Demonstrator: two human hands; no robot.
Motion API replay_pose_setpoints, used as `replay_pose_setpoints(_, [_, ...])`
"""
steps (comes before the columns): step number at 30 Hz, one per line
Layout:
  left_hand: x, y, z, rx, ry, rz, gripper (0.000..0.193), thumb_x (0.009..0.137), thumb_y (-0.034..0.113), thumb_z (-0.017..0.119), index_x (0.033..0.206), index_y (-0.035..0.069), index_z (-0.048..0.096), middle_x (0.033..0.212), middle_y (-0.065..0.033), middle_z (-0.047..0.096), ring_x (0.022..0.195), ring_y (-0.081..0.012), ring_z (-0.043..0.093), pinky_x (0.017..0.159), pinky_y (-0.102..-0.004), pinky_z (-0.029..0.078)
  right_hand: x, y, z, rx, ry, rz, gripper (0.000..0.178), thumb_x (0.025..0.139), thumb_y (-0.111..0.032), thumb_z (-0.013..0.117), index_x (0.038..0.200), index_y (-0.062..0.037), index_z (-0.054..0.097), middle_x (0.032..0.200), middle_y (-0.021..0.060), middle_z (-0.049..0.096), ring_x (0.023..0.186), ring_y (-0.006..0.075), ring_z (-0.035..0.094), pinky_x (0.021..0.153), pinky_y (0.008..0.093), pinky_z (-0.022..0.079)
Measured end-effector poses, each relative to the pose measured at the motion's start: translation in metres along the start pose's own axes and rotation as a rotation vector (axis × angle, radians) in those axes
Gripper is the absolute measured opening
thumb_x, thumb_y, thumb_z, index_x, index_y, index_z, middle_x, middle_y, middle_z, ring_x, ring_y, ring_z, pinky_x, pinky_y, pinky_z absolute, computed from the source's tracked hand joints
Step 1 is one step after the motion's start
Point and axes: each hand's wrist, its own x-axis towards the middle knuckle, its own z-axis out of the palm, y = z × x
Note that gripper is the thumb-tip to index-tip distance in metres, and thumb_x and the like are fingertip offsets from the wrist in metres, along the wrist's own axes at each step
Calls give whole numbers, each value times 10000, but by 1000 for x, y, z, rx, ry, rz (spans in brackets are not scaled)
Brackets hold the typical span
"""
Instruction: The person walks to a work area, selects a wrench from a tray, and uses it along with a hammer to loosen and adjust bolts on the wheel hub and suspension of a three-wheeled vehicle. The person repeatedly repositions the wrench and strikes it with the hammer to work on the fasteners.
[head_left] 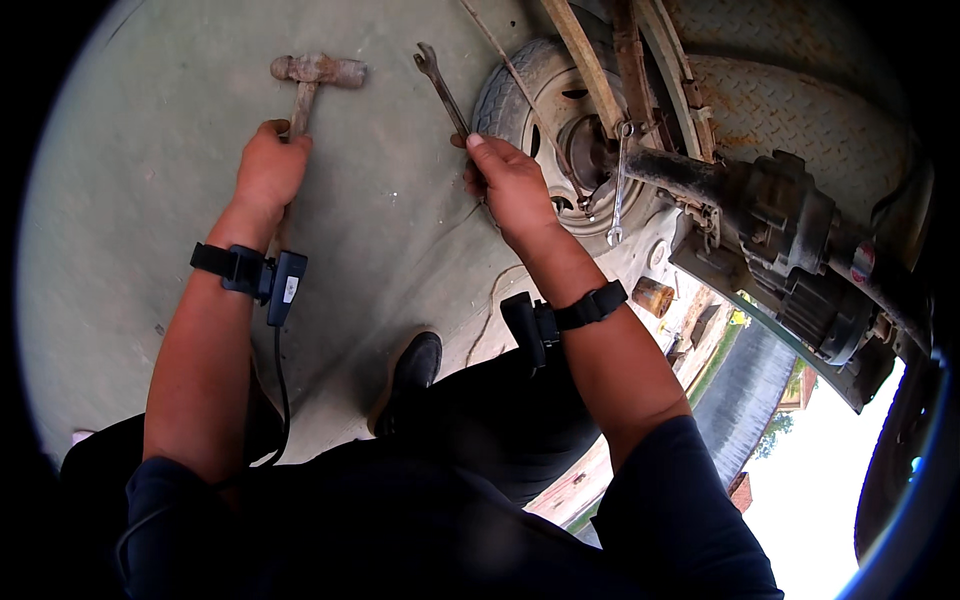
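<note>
My left hand point(272, 168) is closed round the wooden handle of a hammer point(318, 71) with a worn, rusty head, held over the floor at the upper left. In my right hand point(508, 182) is a dark open-ended wrench point(440, 85), its jaw pointing up and to the left. Just right of that hand, a second, shinier wrench point(620, 185) sits at the axle end beside the wheel point(545, 120). A thin rod point(520, 85) slants down across the wheel to a joint near its hub.
A rusty axle with a motor and gear housing point(800, 240) fills the right side, beneath a diamond-plate metal body point(800, 110). Leaf springs point(585, 60) run above the wheel. A rusty can-like cylinder point(653, 297) is below the axle. My shoe point(412, 375) rests on the concrete floor point(180, 120).
</note>
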Motion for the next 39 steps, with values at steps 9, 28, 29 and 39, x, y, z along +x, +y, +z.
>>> replay_pose_setpoints(9, [2, 0, 3, -53, -10, -13, 525, 892, 253, 601, 1312, -51, 519, 1154, -216, 658, 1035, -317, 651, 898, -370, 503, -18, -19, -6, 562, -311, 232, 423, 1031, -372, 424, 1227, -44, 606, 740, 33, 573, 640, 168, 563, 614, 270, 431])
replay_pose_setpoints(28, [-15, 36, 15, -136, 142, 209, 346, 917, 231, 609, 1176, 2, 596, 1016, -95, 674, 928, -194, 641, 833, -310, 501, -16, -15, -12, 383, -193, 121, 390, 1011, -349, 465, 1191, -66, 664, 746, -1, 565, 648, 112, 522, 602, 236, 380])
replay_pose_setpoints(29, [-18, 40, 17, -221, 63, 195, 346, 929, 255, 608, 1172, 10, 597, 1006, -91, 673, 915, -183, 641, 814, -307, 500, -16, -15, -10, 334, -176, 96, 392, 1007, -344, 482, 1199, -53, 660, 746, -7, 556, 659, 106, 508, 625, 234, 389])
replay_pose_setpoints(39, [-45, 77, 35, -800, -518, -98, 378, 985, 410, 568, 1148, 71, 596, 974, -55, 672, 845, -144, 647, 736, -289, 481, -14, 7, -6, -188, -81, -183, 408, 903, -286, 686, 1204, -15, 646, 991, 101, 688, 912, 181, 622, 819, 299, 492])
